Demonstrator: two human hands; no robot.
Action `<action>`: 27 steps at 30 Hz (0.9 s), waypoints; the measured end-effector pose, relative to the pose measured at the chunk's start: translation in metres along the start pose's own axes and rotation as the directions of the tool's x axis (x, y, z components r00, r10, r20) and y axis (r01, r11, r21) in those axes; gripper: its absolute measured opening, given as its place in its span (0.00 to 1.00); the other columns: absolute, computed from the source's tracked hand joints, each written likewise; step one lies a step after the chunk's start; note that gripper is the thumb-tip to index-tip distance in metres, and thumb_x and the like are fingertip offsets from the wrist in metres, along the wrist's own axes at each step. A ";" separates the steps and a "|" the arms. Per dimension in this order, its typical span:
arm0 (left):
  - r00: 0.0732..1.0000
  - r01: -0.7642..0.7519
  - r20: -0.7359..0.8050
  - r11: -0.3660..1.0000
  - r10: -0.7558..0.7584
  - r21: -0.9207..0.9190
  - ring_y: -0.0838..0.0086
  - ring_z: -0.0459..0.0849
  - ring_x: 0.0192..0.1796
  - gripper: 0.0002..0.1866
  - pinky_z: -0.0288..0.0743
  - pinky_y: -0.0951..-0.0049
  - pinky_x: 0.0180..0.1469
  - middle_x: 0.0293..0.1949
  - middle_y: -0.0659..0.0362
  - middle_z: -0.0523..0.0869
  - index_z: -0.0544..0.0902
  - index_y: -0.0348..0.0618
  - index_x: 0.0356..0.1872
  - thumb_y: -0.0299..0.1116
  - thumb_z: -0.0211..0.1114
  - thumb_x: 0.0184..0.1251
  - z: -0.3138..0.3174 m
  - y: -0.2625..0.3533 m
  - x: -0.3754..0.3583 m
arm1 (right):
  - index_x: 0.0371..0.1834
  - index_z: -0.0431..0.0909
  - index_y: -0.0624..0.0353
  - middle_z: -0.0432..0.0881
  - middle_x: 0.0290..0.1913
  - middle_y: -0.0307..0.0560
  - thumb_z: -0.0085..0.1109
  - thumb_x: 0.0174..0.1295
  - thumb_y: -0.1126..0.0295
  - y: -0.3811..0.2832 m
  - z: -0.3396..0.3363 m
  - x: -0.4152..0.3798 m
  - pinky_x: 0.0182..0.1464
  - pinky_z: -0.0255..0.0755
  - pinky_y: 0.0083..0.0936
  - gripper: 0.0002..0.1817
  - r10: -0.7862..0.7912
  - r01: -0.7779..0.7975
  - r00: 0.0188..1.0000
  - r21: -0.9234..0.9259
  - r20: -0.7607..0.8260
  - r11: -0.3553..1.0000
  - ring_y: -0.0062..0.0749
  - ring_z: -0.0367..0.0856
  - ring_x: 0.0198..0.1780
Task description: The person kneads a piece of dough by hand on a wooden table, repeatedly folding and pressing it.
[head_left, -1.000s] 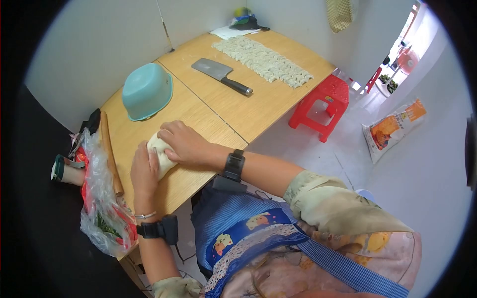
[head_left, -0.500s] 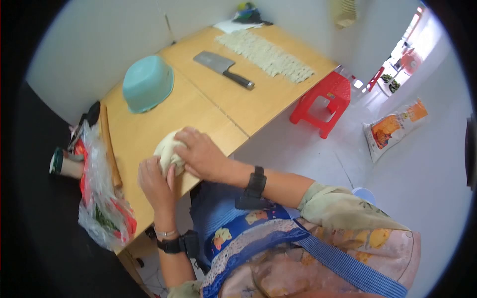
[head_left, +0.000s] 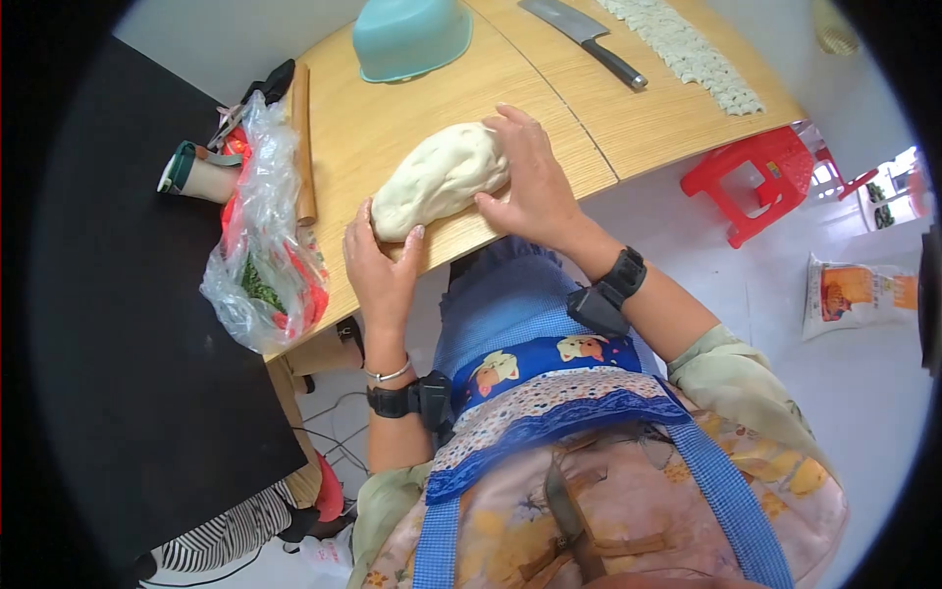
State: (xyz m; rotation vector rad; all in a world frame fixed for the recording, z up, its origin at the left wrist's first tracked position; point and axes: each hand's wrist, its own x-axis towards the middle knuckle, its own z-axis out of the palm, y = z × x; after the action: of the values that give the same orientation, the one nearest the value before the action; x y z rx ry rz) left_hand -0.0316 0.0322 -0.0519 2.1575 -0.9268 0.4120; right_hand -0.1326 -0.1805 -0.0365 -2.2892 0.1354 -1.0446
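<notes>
A long, pale lump of dough point(head_left: 437, 182) rests on the wooden table point(head_left: 392, 108) near its front edge, its surface dented and folded. My left hand point(head_left: 381, 260) grips its near left end, thumb on the front side. Around the right end curves my right hand point(head_left: 535, 182), with fingers over the top and thumb low at the front. Beyond the dough sits an upturned light-blue basin point(head_left: 412, 39). A cleaver point(head_left: 589, 41) with a black handle lies farther right, beside a flat strip of speckled dough point(head_left: 692, 54).
On the left, a rolling pin point(head_left: 303, 147) lies beside a clear plastic bag point(head_left: 265, 187) with greens inside. A cup-like container point(head_left: 201, 177) lies near a black surface point(head_left: 128, 294). At right are a red stool point(head_left: 756, 177) and a printed sack point(head_left: 859, 294) on the floor.
The dough has gone from a compact, folded lump to a longer shape. My hands have moved apart to its two ends. The view has shifted, so the table items appear higher and farther right.
</notes>
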 end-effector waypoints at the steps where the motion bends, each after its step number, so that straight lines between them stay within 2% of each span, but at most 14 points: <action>1: 0.999 0.051 -0.001 0.996 -0.051 -0.068 0.48 0.78 0.59 0.35 0.72 0.55 0.63 0.55 0.42 0.81 0.74 0.31 0.66 0.33 0.78 0.59 0.001 0.000 0.001 | 0.69 0.66 0.61 0.69 0.69 0.65 0.74 0.50 0.67 0.005 0.002 0.000 0.70 0.70 0.42 0.41 0.008 -0.009 1.000 -0.051 -0.015 0.999 0.61 0.70 0.70; 4: 0.994 0.108 0.004 0.985 -0.109 -0.135 0.52 0.81 0.58 0.31 0.73 0.58 0.63 0.55 0.44 0.82 0.76 0.32 0.63 0.29 0.77 0.58 0.001 0.002 0.002 | 0.67 0.68 0.63 0.74 0.63 0.63 0.76 0.48 0.65 0.009 0.002 0.001 0.68 0.71 0.42 0.41 0.032 -0.034 0.997 0.027 0.070 0.999 0.58 0.73 0.65; 6: 0.985 0.168 0.022 0.932 -0.170 -0.321 0.69 0.84 0.57 0.25 0.78 0.71 0.59 0.55 0.51 0.83 0.78 0.29 0.61 0.25 0.74 0.65 0.003 -0.002 0.009 | 0.66 0.69 0.63 0.76 0.59 0.60 0.77 0.48 0.64 0.010 -0.001 0.002 0.65 0.72 0.42 0.40 0.061 -0.063 0.997 0.028 0.048 0.998 0.56 0.75 0.63; 9: 0.963 0.234 0.010 0.818 -0.269 -0.526 0.74 0.85 0.52 0.21 0.79 0.75 0.56 0.50 0.54 0.85 0.80 0.30 0.57 0.23 0.73 0.64 0.004 0.010 0.024 | 0.60 0.71 0.64 0.78 0.54 0.58 0.78 0.47 0.62 0.009 -0.007 0.004 0.59 0.75 0.40 0.37 0.151 -0.154 0.987 0.067 0.045 0.986 0.53 0.78 0.58; 12: 0.987 0.090 -0.084 0.908 -0.136 -0.410 0.76 0.85 0.49 0.17 0.79 0.77 0.54 0.47 0.56 0.87 0.80 0.30 0.52 0.23 0.73 0.65 -0.004 0.039 0.053 | 0.52 0.71 0.63 0.79 0.49 0.58 0.80 0.47 0.59 0.010 -0.009 0.003 0.53 0.77 0.39 0.34 0.242 -0.250 0.968 0.142 0.073 0.958 0.53 0.81 0.53; 13: 0.986 0.058 -0.119 0.906 -0.118 -0.420 0.66 0.85 0.50 0.19 0.79 0.65 0.55 0.46 0.52 0.84 0.82 0.32 0.49 0.23 0.74 0.55 -0.002 0.047 0.064 | 0.48 0.71 0.63 0.81 0.46 0.59 0.81 0.47 0.57 0.011 -0.011 0.002 0.49 0.77 0.39 0.33 0.262 -0.274 0.961 0.173 0.088 0.946 0.53 0.82 0.50; 14: 0.988 0.052 -0.109 0.906 -0.108 -0.419 0.66 0.85 0.50 0.19 0.79 0.65 0.55 0.46 0.52 0.84 0.82 0.32 0.49 0.23 0.74 0.55 -0.002 0.055 0.075 | 0.48 0.71 0.63 0.81 0.46 0.59 0.81 0.47 0.57 0.011 -0.013 0.000 0.49 0.77 0.39 0.33 0.272 -0.282 0.959 0.174 0.077 0.944 0.53 0.82 0.50; 16: 0.939 -0.309 -0.152 0.951 0.309 0.024 0.58 0.81 0.53 0.20 0.75 0.57 0.58 0.46 0.49 0.82 0.83 0.35 0.48 0.21 0.72 0.51 -0.004 0.074 0.096 | 0.44 0.69 0.62 0.82 0.39 0.59 0.81 0.49 0.52 0.007 -0.022 -0.002 0.43 0.78 0.40 0.33 0.266 -0.324 0.937 0.274 0.226 0.906 0.53 0.84 0.41; 17: 0.891 -0.414 -0.198 0.910 0.409 0.019 0.50 0.77 0.56 0.21 0.71 0.52 0.60 0.47 0.47 0.80 0.82 0.36 0.49 0.22 0.69 0.49 0.005 0.079 0.104 | 0.44 0.69 0.62 0.82 0.33 0.56 0.79 0.52 0.48 0.009 -0.020 -0.005 0.39 0.77 0.42 0.33 0.201 -0.249 0.961 0.271 0.193 0.930 0.53 0.84 0.35; 20: 0.899 -0.436 -0.073 0.894 0.431 -0.097 0.48 0.79 0.54 0.21 0.73 0.53 0.58 0.46 0.44 0.80 0.80 0.35 0.51 0.22 0.67 0.53 0.039 0.067 0.119 | 0.43 0.68 0.59 0.78 0.29 0.49 0.78 0.55 0.51 0.014 -0.011 -0.006 0.35 0.74 0.33 0.30 0.215 -0.238 0.968 0.209 0.130 0.949 0.40 0.80 0.30; 21: 0.955 -0.294 0.008 0.949 0.297 -0.118 0.44 0.80 0.51 0.20 0.74 0.52 0.56 0.46 0.42 0.80 0.78 0.35 0.51 0.23 0.65 0.55 0.050 0.060 0.121 | 0.43 0.68 0.59 0.78 0.29 0.49 0.78 0.55 0.51 0.013 -0.009 -0.006 0.35 0.74 0.33 0.30 0.223 -0.246 0.967 0.216 0.124 0.945 0.40 0.80 0.30; 23: 0.951 -0.308 0.002 0.947 0.310 -0.092 0.45 0.81 0.48 0.17 0.76 0.54 0.53 0.44 0.43 0.82 0.78 0.35 0.49 0.22 0.65 0.56 0.064 0.042 0.130 | 0.45 0.68 0.60 0.78 0.29 0.48 0.75 0.59 0.53 0.011 -0.008 -0.003 0.33 0.73 0.31 0.27 0.257 -0.281 0.958 0.257 0.123 0.925 0.35 0.80 0.30; 25: 0.946 -0.323 -0.008 0.944 0.323 -0.073 0.47 0.83 0.45 0.15 0.77 0.56 0.51 0.41 0.45 0.83 0.78 0.34 0.47 0.22 0.64 0.57 0.067 0.042 0.140 | 0.44 0.69 0.61 0.80 0.32 0.51 0.74 0.59 0.53 0.008 -0.014 0.001 0.36 0.75 0.34 0.27 0.289 -0.327 0.942 0.274 0.172 0.904 0.40 0.82 0.32; 27: 0.911 -0.400 0.126 0.915 0.392 0.048 0.45 0.82 0.43 0.12 0.76 0.54 0.48 0.39 0.44 0.82 0.78 0.35 0.43 0.20 0.64 0.58 0.068 0.044 0.145 | 0.44 0.69 0.62 0.83 0.35 0.54 0.73 0.59 0.53 0.007 -0.018 0.000 0.38 0.78 0.37 0.27 0.321 -0.378 0.920 0.286 0.227 0.880 0.45 0.85 0.35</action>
State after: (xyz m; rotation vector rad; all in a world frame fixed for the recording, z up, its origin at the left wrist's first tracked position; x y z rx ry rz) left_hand 0.0363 -0.1093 0.0029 2.0695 -1.4457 0.5289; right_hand -0.1440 -0.1945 -0.0314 -1.9474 0.2751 -0.6233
